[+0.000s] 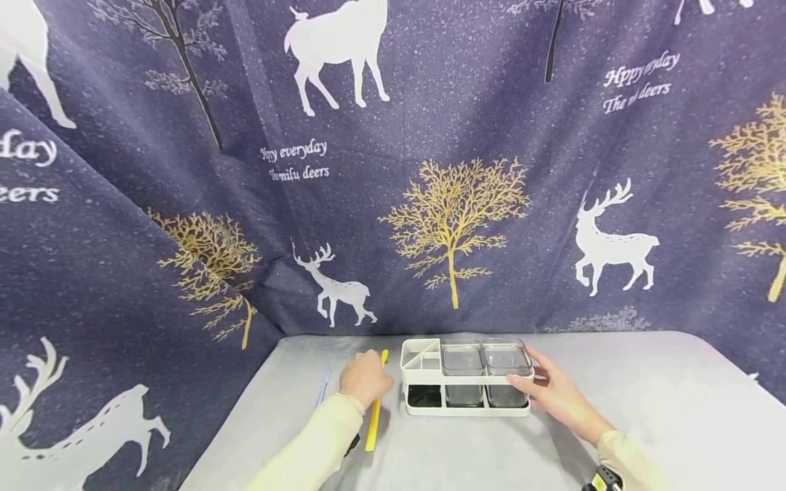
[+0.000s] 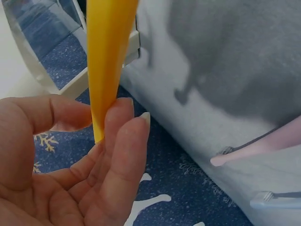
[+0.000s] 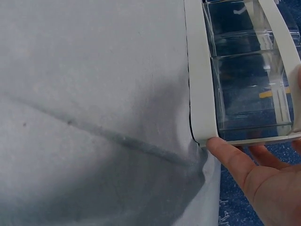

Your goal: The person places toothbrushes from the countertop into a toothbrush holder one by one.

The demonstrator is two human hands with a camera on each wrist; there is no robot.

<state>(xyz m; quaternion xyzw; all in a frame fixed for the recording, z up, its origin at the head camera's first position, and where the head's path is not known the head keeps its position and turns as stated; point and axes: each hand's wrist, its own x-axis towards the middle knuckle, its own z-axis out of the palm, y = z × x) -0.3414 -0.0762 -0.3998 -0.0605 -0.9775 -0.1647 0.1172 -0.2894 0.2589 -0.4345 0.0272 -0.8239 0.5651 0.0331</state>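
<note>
My left hand pinches a long, flat-sided yellow stick between thumb and fingers, left of a white organizer. Up close in the left wrist view, the yellow stick narrows toward the end held in the fingers. The organizer has two tiers, one above the other. Its upper tier carries clear square cups and a divided section at the left. My right hand grips the organizer's right end, thumb at the front. In the right wrist view, one fingertip touches its white corner.
A pale blue toothbrush lies on the grey cloth-covered table, left of my left hand. The left wrist view also shows a pink toothbrush beside it. A dark blue curtain with deer and trees hangs behind the table.
</note>
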